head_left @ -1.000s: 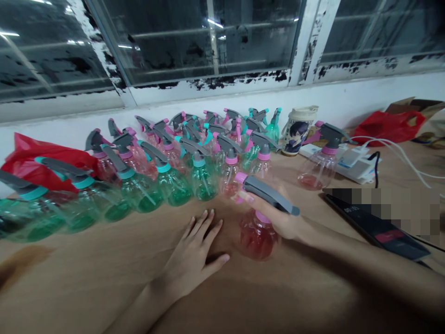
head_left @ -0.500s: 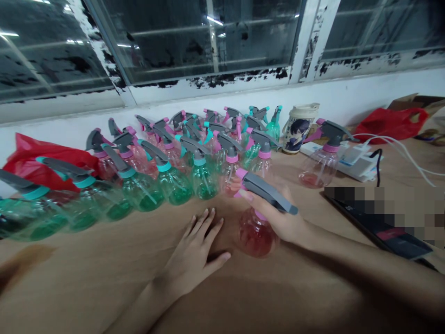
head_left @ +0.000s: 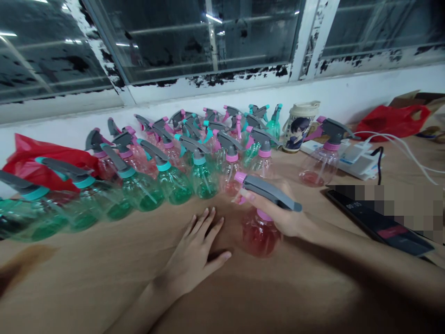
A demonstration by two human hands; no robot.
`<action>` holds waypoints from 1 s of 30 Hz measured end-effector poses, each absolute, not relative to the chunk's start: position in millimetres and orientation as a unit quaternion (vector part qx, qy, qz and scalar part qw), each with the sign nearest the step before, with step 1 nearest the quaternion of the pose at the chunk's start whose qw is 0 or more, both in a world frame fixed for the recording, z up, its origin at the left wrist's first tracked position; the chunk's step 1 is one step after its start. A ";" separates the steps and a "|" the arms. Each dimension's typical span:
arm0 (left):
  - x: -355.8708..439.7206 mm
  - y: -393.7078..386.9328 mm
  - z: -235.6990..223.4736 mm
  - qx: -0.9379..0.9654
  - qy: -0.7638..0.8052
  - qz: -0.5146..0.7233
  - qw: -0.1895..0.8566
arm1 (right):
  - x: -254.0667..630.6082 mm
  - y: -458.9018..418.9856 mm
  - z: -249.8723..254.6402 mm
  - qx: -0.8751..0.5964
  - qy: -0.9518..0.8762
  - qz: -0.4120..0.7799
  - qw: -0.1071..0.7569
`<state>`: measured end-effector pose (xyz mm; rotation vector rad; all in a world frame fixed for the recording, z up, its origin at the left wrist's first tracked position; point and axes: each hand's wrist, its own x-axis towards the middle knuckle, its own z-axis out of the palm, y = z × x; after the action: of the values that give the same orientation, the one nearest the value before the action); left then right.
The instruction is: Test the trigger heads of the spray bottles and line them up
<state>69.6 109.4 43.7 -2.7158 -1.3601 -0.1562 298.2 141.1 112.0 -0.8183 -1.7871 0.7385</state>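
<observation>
My right hand [head_left: 278, 215] is wrapped round the neck of a pink spray bottle [head_left: 261, 237], fingers at its pink trigger. The bottle's grey head and pink nozzle point to the left, and its round body is nearly upright at the tabletop. Flat on the brown table [head_left: 215, 297] lies my left hand [head_left: 194, 250], fingers spread, a little left of that bottle and holding nothing. Just beyond the hands stands a row of green spray bottles [head_left: 174, 185] with turquoise collars. Behind them are several more bottles, pink and green.
Right of the group stand another pink spray bottle [head_left: 318, 167] and a printed cup [head_left: 299, 127]. A white power strip [head_left: 361, 164] with cables lies by the wall. A dark phone [head_left: 375, 220] rests at right. Red plastic bags [head_left: 52, 160] sit at left and far right.
The spray bottle in my right hand has shifted slightly to the right, its head tipped a little differently. My left hand has stayed in place.
</observation>
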 end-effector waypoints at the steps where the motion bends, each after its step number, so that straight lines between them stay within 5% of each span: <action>1: 69.7 109.2 44.1 -0.892 -0.447 -0.051 0.049 | 299.1 141.8 112.2 -0.337 -0.743 0.306 0.491; 30: 67.2 109.9 39.8 -0.894 -0.441 -0.073 0.043 | 297.0 142.2 107.0 -0.299 -0.723 0.332 0.528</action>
<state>67.2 109.9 39.8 -2.7325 -1.3480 -0.2245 297.0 142.2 107.0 -0.7148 -1.7267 0.7931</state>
